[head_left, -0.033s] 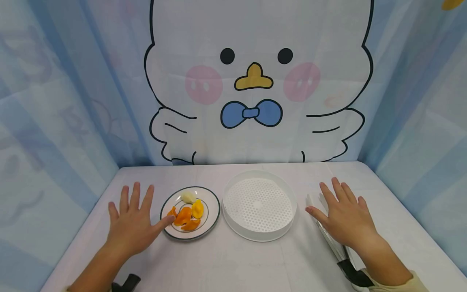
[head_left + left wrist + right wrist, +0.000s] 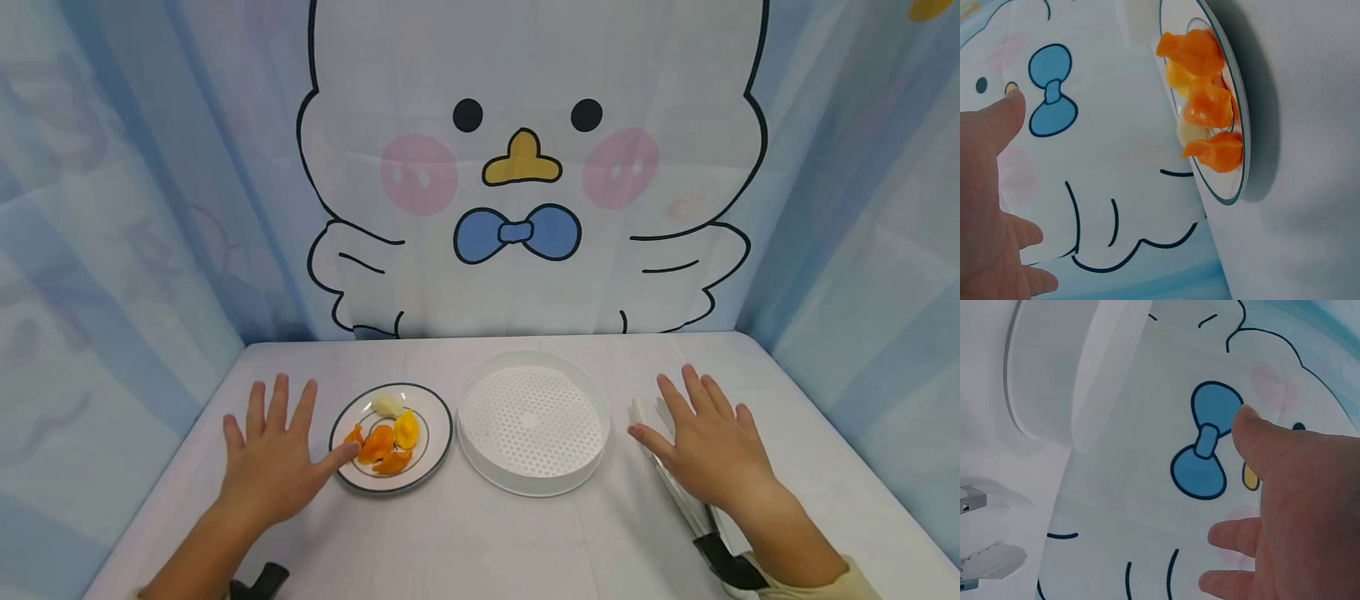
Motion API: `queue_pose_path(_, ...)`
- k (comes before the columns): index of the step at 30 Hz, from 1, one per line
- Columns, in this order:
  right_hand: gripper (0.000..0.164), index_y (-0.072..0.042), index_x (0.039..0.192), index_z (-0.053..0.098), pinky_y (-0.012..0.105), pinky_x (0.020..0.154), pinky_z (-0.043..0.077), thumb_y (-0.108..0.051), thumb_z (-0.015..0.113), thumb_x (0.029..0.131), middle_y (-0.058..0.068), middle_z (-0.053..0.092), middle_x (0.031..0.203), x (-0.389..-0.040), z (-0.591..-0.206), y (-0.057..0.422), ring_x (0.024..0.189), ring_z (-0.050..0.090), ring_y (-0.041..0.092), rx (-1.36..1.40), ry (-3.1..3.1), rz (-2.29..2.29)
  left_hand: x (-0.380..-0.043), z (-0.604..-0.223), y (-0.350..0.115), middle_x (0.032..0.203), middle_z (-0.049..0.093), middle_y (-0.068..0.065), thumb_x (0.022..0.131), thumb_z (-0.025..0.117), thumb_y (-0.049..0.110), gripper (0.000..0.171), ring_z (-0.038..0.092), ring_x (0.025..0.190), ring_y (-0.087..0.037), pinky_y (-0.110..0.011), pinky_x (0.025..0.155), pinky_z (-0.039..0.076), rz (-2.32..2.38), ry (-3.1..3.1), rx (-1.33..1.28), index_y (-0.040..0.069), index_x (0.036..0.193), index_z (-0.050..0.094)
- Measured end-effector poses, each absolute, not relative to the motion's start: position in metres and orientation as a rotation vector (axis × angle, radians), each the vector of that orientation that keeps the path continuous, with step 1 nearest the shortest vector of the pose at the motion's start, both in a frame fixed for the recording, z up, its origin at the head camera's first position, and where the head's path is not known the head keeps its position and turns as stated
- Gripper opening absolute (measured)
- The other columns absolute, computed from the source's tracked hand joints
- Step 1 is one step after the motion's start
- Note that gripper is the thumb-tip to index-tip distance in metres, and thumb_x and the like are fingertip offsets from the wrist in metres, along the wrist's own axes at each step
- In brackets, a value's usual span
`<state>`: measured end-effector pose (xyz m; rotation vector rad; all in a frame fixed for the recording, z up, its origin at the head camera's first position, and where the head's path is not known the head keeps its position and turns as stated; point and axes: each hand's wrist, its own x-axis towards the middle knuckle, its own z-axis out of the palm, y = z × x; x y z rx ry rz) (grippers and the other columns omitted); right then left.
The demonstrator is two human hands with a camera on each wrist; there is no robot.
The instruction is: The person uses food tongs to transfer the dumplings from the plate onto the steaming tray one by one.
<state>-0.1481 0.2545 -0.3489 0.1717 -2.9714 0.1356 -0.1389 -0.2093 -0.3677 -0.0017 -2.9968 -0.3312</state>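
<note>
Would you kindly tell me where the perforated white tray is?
In the head view, the perforated white tray stands centrally between the green-rimmed plate at left and the tongs at right.

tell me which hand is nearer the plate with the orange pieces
Left. The left hand is just to the left of the plate, slightly overlapping it in the head view; the right hand is well to the right, past the round white perforated dish.
</note>
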Motion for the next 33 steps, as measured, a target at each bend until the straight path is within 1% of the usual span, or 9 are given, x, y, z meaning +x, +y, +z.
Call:
queue_pose_path(5, 0.091, 0.005, 0.150, 0.036, 0.080, 0.102, 0.015, -0.062, 0.057, 0.093, 0.035, 0.019, 0.156, -0.148, -0.350, 0.255, 0.140, 0.018, 0.056, 0.167, -2.978, 0.144, -0.139, -0.367, -0.209, 0.160, -0.002, -0.034, 0.086, 0.064, 0.064, 0.106, -0.011, 0.144, -0.053, -0.076, 0.105, -0.010, -0.348, -3.003, -0.004, -0.004, 0.156, 0.022)
queue_pose_path(7, 0.090, 0.005, 0.150, 0.036, 0.080, 0.102, 0.016, -0.060, 0.059, 0.093, 0.036, 0.019, 0.156, -0.148, -0.350, 0.256, 0.140, 0.019, 0.056, 0.165, -2.973, 0.150, -0.139, -0.367, -0.209, 0.160, -0.002, -0.033, 0.087, 0.064, 0.064, 0.105, -0.010, 0.144, -0.053, -0.076, 0.105, -0.010, -0.355, -3.003, -0.009, -0.004, 0.156, 0.022)
queue_pose_path(10, 0.091, 0.006, 0.149, 0.036, 0.079, 0.101, 0.020, -0.060, 0.059, 0.092, 0.036, 0.022, 0.155, -0.149, -0.350, 0.259, 0.138, 0.023, 0.057, 0.169, -2.949, 0.139, -0.139, -0.368, -0.209, 0.160, -0.002, -0.034, 0.086, 0.066, 0.062, 0.105, -0.009, 0.144, -0.053, -0.076, 0.105, -0.007, -0.373, -2.996, -0.018, -0.004, 0.156, 0.022)
queue_pose_path(14, 0.092, 0.007, 0.148, 0.038, 0.077, 0.096, 0.031, -0.059, 0.063, 0.090, 0.038, 0.028, 0.152, -0.150, -0.352, 0.265, 0.132, 0.032, 0.059, 0.178, -2.898, 0.137, -0.140, -0.368, -0.210, 0.159, -0.001, -0.036, 0.084, 0.072, 0.058, 0.107, -0.002, 0.143, -0.056, -0.076, 0.106, 0.003, -0.436, -2.985, -0.038, -0.004, 0.156, 0.022)
queue_pose_path(17, 0.093, 0.007, 0.147, 0.039, 0.077, 0.090, 0.037, -0.061, 0.064, 0.089, 0.038, 0.031, 0.149, -0.149, -0.354, 0.270, 0.127, 0.037, 0.061, 0.172, -2.882, 0.185, -0.141, -0.370, -0.213, 0.158, 0.000, -0.037, 0.081, 0.077, 0.055, 0.110, 0.004, 0.141, -0.059, -0.077, 0.103, 0.016, -0.519, -2.990, -0.048, -0.003, 0.156, 0.020)
queue_pose_path(21, 0.096, 0.007, 0.146, 0.041, 0.077, 0.086, 0.040, -0.063, 0.065, 0.087, 0.036, 0.035, 0.147, -0.147, -0.359, 0.277, 0.124, 0.039, 0.060, 0.147, -2.885, 0.292, -0.143, -0.373, -0.216, 0.159, 0.007, -0.034, 0.077, 0.081, 0.053, 0.111, 0.016, 0.139, -0.058, -0.075, 0.097, 0.030, -0.622, -2.995, -0.035, -0.001, 0.156, 0.024)
queue_pose_path(23, 0.096, 0.007, 0.146, 0.041, 0.077, 0.086, 0.040, -0.063, 0.067, 0.085, 0.036, 0.037, 0.146, -0.145, -0.362, 0.281, 0.124, 0.040, 0.059, 0.136, -2.894, 0.349, -0.144, -0.375, -0.217, 0.159, 0.013, -0.033, 0.076, 0.083, 0.052, 0.109, 0.021, 0.138, -0.057, -0.073, 0.097, 0.033, -0.654, -2.987, -0.035, -0.001, 0.154, 0.028)
queue_pose_path(28, 0.097, 0.007, 0.146, 0.041, 0.076, 0.087, 0.041, -0.062, 0.070, 0.084, 0.036, 0.042, 0.143, -0.142, -0.377, 0.291, 0.124, 0.042, 0.058, 0.129, -2.961, 0.466, -0.147, -0.386, -0.220, 0.155, 0.024, -0.032, 0.076, 0.085, 0.049, 0.101, 0.029, 0.137, -0.054, -0.070, 0.099, 0.036, -0.729, -2.982, -0.023, -0.003, 0.149, 0.038)
queue_pose_path(33, 0.100, 0.008, 0.145, 0.041, 0.073, 0.087, 0.043, -0.063, 0.071, 0.082, 0.037, 0.044, 0.141, -0.141, -0.391, 0.299, 0.123, 0.044, 0.058, 0.103, -3.019, 0.509, -0.153, -0.401, -0.225, 0.154, 0.028, -0.033, 0.079, 0.083, 0.048, 0.098, 0.030, 0.137, -0.052, -0.067, 0.102, 0.035, -0.892, -3.028, 0.053, -0.004, 0.149, 0.038)
